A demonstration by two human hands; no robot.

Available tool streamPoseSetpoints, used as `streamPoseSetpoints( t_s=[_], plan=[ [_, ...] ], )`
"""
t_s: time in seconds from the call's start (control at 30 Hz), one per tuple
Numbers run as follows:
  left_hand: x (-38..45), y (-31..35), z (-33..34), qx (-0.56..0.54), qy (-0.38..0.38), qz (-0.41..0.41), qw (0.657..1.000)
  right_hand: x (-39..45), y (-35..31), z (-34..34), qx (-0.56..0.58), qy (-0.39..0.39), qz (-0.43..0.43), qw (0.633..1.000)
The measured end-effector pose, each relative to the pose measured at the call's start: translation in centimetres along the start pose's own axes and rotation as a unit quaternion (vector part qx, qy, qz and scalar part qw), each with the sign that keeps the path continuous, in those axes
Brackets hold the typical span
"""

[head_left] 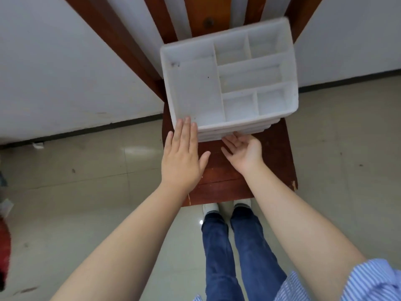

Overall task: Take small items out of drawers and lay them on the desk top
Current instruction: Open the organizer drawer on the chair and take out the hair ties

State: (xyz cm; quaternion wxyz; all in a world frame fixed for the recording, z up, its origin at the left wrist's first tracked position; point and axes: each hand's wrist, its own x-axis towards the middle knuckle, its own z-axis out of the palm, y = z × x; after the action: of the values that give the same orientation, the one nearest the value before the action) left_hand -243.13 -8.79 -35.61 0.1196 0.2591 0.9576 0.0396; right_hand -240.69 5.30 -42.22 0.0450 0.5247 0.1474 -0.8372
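A white plastic organizer [195, 88] with several open compartments on top stands on a dark red wooden chair seat [219, 170]. Its compartments hold nothing I can see. Stacked drawer fronts [256, 129] show below its near rim. My left hand [184, 157] lies flat, palm down, fingers apart, with its fingertips on the organizer's near left corner. My right hand [243, 151] is palm up with curled fingers, its fingertips at the lower drawer front. Nothing is held in either hand.
The chair's slatted wooden back [199, 16] rises behind the organizer against a white wall. Pale tiled floor [86, 170] surrounds the chair. My legs in blue jeans [236, 246] and white shoes stand right at the seat's near edge. A red object [4, 246] lies at far left.
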Motion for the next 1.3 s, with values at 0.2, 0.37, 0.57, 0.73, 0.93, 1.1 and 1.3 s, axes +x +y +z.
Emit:
streamPoseSetpoints(
  t_s=[0.2, 0.37, 0.57, 0.73, 0.93, 1.1, 1.3],
  plan=[
    [-0.1, -0.5, -0.1, 0.002, -0.025, 0.016, 1.0, 0.8, 0.9, 1.3, 0.077, -0.001, -0.034, 0.996],
    [0.0, -0.4, 0.0, 0.012, -0.008, 0.025, 1.0, 0.4, 2.1, -0.9, -0.004, 0.056, -0.048, 0.997],
    [0.0, -0.3, 0.0, 0.008, 0.003, 0.025, 1.0, -3.1, 5.1, -6.3, -0.102, 0.093, 0.01, 0.99],
    [-1.7, -0.7, 0.8, 0.018, 0.019, 0.116, 0.993, -5.5, 5.2, -6.2, -0.387, 0.081, 0.034, 0.918],
    [-1.9, 0.9, 5.1, -0.093, -0.201, 0.059, 0.973, -4.2, 0.7, -3.8, -0.801, 0.092, -0.315, 0.501],
    [2.3, 2.7, 7.3, -0.049, -0.182, -0.082, 0.979, 0.5, -2.1, -1.7, -0.903, 0.148, -0.219, 0.34],
    [3.3, 3.1, 7.8, -0.056, -0.181, -0.1, 0.977, -0.7, -2.6, -2.4, -0.899, 0.087, -0.26, 0.34]
  ],
)
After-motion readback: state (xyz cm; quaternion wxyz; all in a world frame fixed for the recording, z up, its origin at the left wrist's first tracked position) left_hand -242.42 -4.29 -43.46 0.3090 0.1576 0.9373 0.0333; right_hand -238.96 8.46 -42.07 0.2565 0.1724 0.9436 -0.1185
